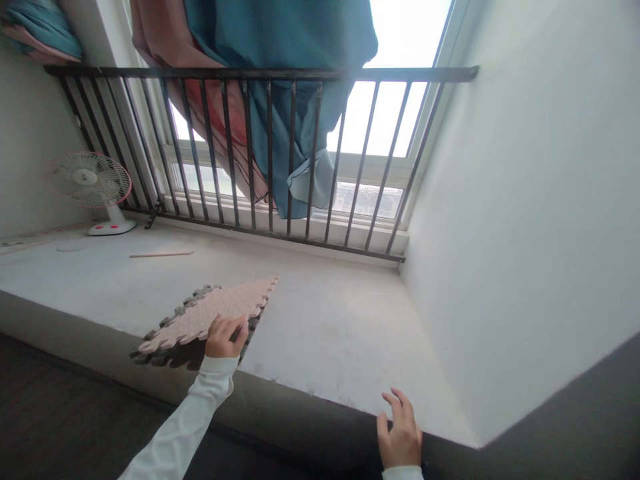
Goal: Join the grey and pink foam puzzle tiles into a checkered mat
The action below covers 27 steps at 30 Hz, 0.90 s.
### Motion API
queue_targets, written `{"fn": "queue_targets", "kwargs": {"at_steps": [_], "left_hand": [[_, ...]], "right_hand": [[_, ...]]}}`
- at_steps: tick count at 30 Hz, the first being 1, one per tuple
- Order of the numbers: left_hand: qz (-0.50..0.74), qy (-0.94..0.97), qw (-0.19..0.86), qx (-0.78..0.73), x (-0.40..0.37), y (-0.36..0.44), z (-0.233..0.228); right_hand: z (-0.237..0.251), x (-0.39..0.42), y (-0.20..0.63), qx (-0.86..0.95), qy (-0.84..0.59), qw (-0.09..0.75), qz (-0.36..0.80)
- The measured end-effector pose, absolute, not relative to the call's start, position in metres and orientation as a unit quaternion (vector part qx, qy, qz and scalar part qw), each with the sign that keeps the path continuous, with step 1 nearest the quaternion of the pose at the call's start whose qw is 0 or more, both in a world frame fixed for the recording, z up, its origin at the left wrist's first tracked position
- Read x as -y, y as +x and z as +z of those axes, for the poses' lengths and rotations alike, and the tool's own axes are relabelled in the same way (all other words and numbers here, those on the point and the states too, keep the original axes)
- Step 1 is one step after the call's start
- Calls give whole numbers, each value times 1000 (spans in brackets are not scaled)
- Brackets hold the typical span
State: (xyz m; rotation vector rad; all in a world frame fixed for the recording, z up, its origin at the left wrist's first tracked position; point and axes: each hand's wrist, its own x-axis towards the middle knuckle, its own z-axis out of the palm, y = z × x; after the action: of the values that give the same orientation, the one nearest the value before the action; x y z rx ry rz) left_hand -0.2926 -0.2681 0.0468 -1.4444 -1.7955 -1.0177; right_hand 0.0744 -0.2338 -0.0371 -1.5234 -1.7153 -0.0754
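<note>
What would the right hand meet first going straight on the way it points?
Likely the flat white ledge; if the right hand clears it, the black metal railing beyond. The hand's height is hard to judge.

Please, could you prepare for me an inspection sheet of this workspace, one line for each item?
Surface: pale ledge, some marks near its front edge.
Job's things: pink foam tile lying over a dark foam tile; they jut past the front edge.
Clutter: thin stick and white fan, left of the tiles.
Left grip: touching the pink foam tile's near edge; firmness unclear.
Right grip: open, holding nothing, near the front edge.
Cables: no certain one; faint lines at far left are unclear.
Surroundings: dark railing, curtain and window behind; white wall at right.
</note>
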Motion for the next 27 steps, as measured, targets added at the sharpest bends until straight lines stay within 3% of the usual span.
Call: {"fn": "queue_targets", "kwargs": {"at_steps": [3, 6, 13, 19, 23, 27], "left_hand": [[-439, -579, 272, 631, 249, -246, 70], [-446, -636, 212, 593, 238, -178, 65], [-428, -717, 122, 537, 240, -23, -39], [-412, -744, 161, 500, 242, -8, -108], [-291, -760, 104, 571, 265, -68, -114], [-197, -731, 128, 641, 292, -136, -117]], "right_hand": [[-41, 231, 75, 661, -599, 452, 26], [-41, 229, 77, 613, -586, 512, 138], [-42, 226, 78, 387, -618, 532, 430], [-75, 217, 93, 481, -678, 440, 338], [-84, 213, 93, 484, -700, 419, 316], [-82, 207, 91, 492, -711, 431, 257]]}}
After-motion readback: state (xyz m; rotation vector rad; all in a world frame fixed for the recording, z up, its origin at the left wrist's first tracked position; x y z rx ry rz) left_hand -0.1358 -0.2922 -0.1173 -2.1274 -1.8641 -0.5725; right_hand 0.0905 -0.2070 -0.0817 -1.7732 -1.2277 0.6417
